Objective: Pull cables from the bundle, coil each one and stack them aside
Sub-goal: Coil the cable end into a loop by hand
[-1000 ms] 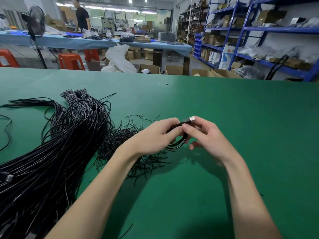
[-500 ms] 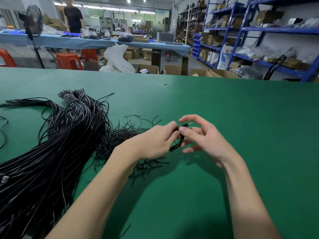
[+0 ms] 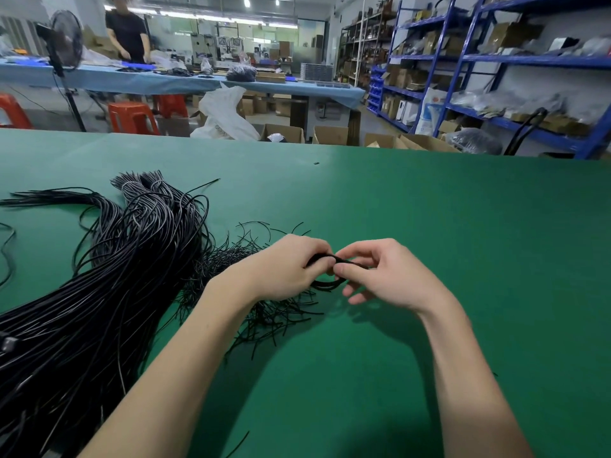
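Observation:
A thick bundle of long black cables [image 3: 99, 279] lies across the left of the green table [image 3: 463, 242]. Beside it, under my left wrist, sits a heap of thin short black ties [image 3: 264, 312]. Both hands meet over the table's middle. My left hand [image 3: 281, 269] grips a small coiled black cable [image 3: 325, 285], its loop showing between the hands. My right hand [image 3: 386, 276] pinches the cable's upper strand between thumb and forefinger, the other fingers curled below. The cable's plug is hidden.
A loose cable end [image 3: 6, 252] curves at the far left edge. Beyond the table stand cardboard boxes [image 3: 330, 135], orange stools [image 3: 132, 119], a fan [image 3: 66, 41] and blue shelving [image 3: 496, 77]. A person [image 3: 127, 31] works at a far blue table.
My right hand has closed from spread fingers to a pinch on the coil. The silver plug seen a second ago is now out of sight. The camera tilted slightly.

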